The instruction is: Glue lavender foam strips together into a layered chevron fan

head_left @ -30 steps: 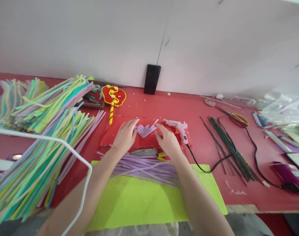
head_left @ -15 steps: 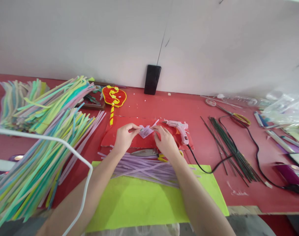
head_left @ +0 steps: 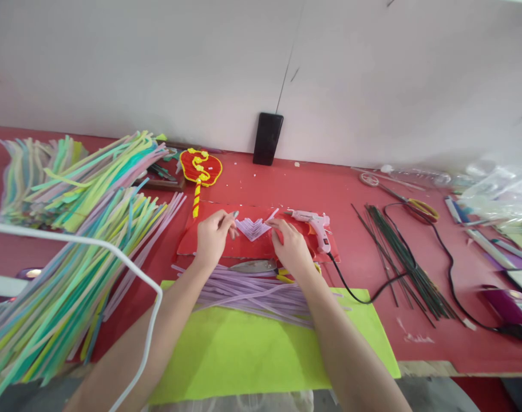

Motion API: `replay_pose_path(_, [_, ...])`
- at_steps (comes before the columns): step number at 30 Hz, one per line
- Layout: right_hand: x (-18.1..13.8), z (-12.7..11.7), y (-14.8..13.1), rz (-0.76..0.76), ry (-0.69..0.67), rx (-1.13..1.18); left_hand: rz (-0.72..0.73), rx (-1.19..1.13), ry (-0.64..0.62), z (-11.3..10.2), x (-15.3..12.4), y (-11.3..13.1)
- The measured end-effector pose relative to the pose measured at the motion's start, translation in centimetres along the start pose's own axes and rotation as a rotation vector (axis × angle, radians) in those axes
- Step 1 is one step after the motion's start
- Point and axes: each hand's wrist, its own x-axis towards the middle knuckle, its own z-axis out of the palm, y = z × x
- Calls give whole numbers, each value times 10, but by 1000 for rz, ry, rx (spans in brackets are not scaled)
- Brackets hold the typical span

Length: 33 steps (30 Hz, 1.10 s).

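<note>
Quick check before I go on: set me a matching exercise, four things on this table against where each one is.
Things:
1 glue gun
2 phone
3 green wires
4 chevron

Places:
A between the left hand and the right hand
B leaning on the wall
C on the red sheet, just right of the right hand
D on the bare table, crossed by the cord

Pairs: 1-C, 2-B, 3-D, 4-A.
</note>
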Motion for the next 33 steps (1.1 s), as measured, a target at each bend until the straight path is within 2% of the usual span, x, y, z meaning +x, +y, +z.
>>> replay_pose_path(4, [0, -1, -2, 7, 20, -8, -39, -102, 119, -1, 4, 0])
replay_pose_path(8, [0, -1, -2, 8, 27, -4, -102, -230, 134, 0, 7, -4])
replay_pose_path(11, [0, -1, -1, 8, 36, -8, -119, -220, 129, -1, 8, -4])
replay_pose_path(14, [1, -1, -1, 13, 36, -32, -103, -124, 99, -2, 6, -3])
replay_pose_path(17, [1, 1, -1, 4, 9, -61, 17, 12, 59, -2, 4, -3])
replay_pose_path(19, [1, 2, -2, -13, -23, -79, 91, 92, -23, 0, 2, -5])
replay_pose_path(24, [1, 6, -3, -41, -87, -130, 174, 234, -250, 9, -1, -16])
replay_pose_path(33, [2, 10, -4, -54, -101, -200, 211, 344, -271, 11, 0, -23])
